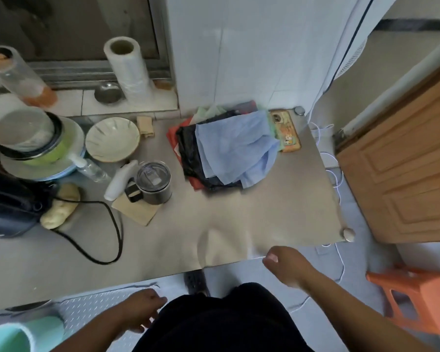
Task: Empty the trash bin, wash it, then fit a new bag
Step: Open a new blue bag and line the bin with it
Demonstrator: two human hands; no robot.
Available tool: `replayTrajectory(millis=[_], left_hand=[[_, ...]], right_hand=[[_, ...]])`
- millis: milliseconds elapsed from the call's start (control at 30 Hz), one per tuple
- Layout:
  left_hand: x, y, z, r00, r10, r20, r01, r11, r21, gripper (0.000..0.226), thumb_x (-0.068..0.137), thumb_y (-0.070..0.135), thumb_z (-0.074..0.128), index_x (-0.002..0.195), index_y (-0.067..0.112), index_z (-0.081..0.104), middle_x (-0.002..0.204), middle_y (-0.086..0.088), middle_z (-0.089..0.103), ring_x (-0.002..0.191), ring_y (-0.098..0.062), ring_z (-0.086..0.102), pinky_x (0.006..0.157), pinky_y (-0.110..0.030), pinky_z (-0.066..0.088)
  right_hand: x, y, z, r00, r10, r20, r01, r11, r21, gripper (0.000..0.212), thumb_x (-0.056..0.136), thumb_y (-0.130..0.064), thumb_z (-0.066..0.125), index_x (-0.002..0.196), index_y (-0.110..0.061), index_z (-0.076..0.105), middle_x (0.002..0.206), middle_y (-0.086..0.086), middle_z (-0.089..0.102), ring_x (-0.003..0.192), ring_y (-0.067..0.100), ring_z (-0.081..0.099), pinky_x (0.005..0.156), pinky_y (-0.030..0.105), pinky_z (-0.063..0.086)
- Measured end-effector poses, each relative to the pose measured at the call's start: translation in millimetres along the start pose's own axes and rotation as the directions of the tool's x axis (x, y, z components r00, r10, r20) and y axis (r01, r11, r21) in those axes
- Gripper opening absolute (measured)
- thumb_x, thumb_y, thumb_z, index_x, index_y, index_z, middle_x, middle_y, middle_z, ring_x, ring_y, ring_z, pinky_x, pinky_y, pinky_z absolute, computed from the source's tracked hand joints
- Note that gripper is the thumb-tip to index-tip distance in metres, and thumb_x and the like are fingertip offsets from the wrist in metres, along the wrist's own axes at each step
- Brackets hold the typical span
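Head view: right hand [283,265] hangs over the near edge of the steel table [239,224], fingers loosely curled, holding nothing. Left hand [140,309] is low beside the body, fingers apart, empty. Mint green trash bin [23,334] stands at bottom left. Folded plastic bags [226,148] lie on the table, well apart from both hands.
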State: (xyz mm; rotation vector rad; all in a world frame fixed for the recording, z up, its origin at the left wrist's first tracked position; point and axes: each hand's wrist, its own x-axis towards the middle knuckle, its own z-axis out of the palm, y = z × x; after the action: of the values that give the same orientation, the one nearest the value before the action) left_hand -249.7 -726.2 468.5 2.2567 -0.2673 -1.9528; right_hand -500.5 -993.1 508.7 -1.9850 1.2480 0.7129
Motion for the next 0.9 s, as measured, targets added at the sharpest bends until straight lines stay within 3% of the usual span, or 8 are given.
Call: replayTrajectory(millis=[100, 167, 267, 333, 433, 633, 767, 900], left_hand=[[-6.4, 25.1, 11.2, 0.996, 0.069, 0.053, -0.076, 0.986, 0.146, 0.031, 0.095, 0.042, 0.052, 0.083, 0.013, 0.054, 0.083, -0.005, 0.056, 0.068, -0.014, 0.052, 0.062, -0.022, 0.043], [-9.1, 39.6, 20.9, 0.995, 0.097, 0.032, -0.101, 0.975, 0.2, 0.029, 0.098, 0.038, 0.049, 0.084, 0.012, 0.049, 0.084, -0.006, 0.051, 0.064, -0.012, 0.046, 0.055, -0.019, 0.036], [-11.2, 52.8, 36.8, 0.995, 0.096, -0.039, -0.089, 0.983, 0.16, 0.028, 0.099, 0.036, 0.048, 0.084, 0.011, 0.048, 0.084, -0.006, 0.052, 0.066, -0.014, 0.047, 0.052, -0.019, 0.034], [-11.2, 56.7, 49.3, 0.994, 0.08, -0.073, -0.07, 0.989, 0.131, 0.03, 0.099, 0.038, 0.048, 0.082, 0.014, 0.049, 0.085, -0.003, 0.054, 0.068, -0.013, 0.049, 0.055, -0.019, 0.035], [-8.9, 53.7, 67.5, 0.993, 0.043, -0.107, -0.033, 0.995, 0.094, 0.031, 0.097, 0.042, 0.049, 0.077, 0.019, 0.049, 0.089, 0.001, 0.058, 0.072, -0.008, 0.051, 0.058, -0.017, 0.037], [-4.2, 35.0, 96.2, 0.983, -0.039, -0.179, 0.031, 0.999, -0.042, 0.028, 0.095, 0.045, 0.052, 0.078, 0.023, 0.055, 0.096, 0.005, 0.066, 0.095, -0.008, 0.062, 0.074, -0.018, 0.042], [-2.3, 22.1, 114.2, 0.967, -0.095, -0.235, 0.063, 0.988, -0.139, 0.029, 0.094, 0.045, 0.056, 0.077, 0.021, 0.057, 0.093, 0.005, 0.066, 0.088, -0.008, 0.061, 0.069, -0.017, 0.042], [-3.5, 21.7, 128.0, 0.948, -0.126, -0.291, 0.062, 0.973, -0.221, 0.028, 0.093, 0.042, 0.058, 0.081, 0.017, 0.06, 0.092, -0.002, 0.068, 0.079, -0.013, 0.06, 0.066, -0.023, 0.044]], right_hand=[[45.0, -14.5, -64.6, 0.957, -0.049, -0.284, 0.062, 0.997, 0.036, 0.025, 0.093, -0.034, 0.055, 0.098, -0.012, 0.065, 0.102, 0.007, 0.069, 0.098, 0.029, 0.063, 0.075, 0.029, 0.042], [78.1, -25.5, -104.0, 0.87, -0.085, -0.485, 0.11, 0.994, 0.022, 0.033, 0.091, -0.031, 0.059, 0.117, -0.01, 0.06, 0.118, 0.01, 0.063, 0.109, 0.032, 0.059, 0.087, 0.034, 0.044], [120.9, -44.6, -144.4, 0.739, -0.296, -0.606, 0.197, 0.954, -0.226, 0.046, 0.086, -0.022, 0.062, 0.126, -0.005, 0.049, 0.131, 0.019, 0.05, 0.117, 0.041, 0.048, 0.092, 0.046, 0.045], [144.3, -55.8, -157.6, 0.689, -0.474, -0.548, 0.206, 0.854, -0.479, 0.05, 0.082, -0.018, 0.06, 0.128, -0.003, 0.047, 0.137, 0.023, 0.045, 0.123, 0.044, 0.042, 0.096, 0.052, 0.044], [172.3, -69.6, -165.6, 0.752, -0.558, -0.351, 0.158, 0.669, -0.726, 0.065, 0.082, -0.017, 0.056, 0.143, -0.011, 0.033, 0.154, 0.02, 0.024, 0.142, 0.044, 0.019, 0.114, 0.057, 0.025], [206.0, -81.4, -173.4, 0.825, -0.528, -0.2, 0.136, 0.53, -0.837, 0.074, 0.083, -0.025, 0.058, 0.145, -0.018, 0.02, 0.157, 0.017, 0.009, 0.147, 0.043, 0.003, 0.116, 0.063, 0.014], [209.2, -91.2, -178.5, 0.821, -0.553, -0.142, 0.167, 0.471, -0.866, 0.047, 0.087, -0.023, 0.056, 0.132, -0.014, 0.046, 0.144, 0.015, 0.036, 0.135, 0.039, 0.03, 0.107, 0.056, 0.035], [196.4, -103.9, -191.9, 0.785, -0.594, -0.175, 0.262, 0.574, -0.776, 0.028, 0.091, -0.015, 0.046, 0.116, -0.009, 0.056, 0.116, 0.015, 0.059, 0.111, 0.037, 0.054, 0.089, 0.048, 0.05]])
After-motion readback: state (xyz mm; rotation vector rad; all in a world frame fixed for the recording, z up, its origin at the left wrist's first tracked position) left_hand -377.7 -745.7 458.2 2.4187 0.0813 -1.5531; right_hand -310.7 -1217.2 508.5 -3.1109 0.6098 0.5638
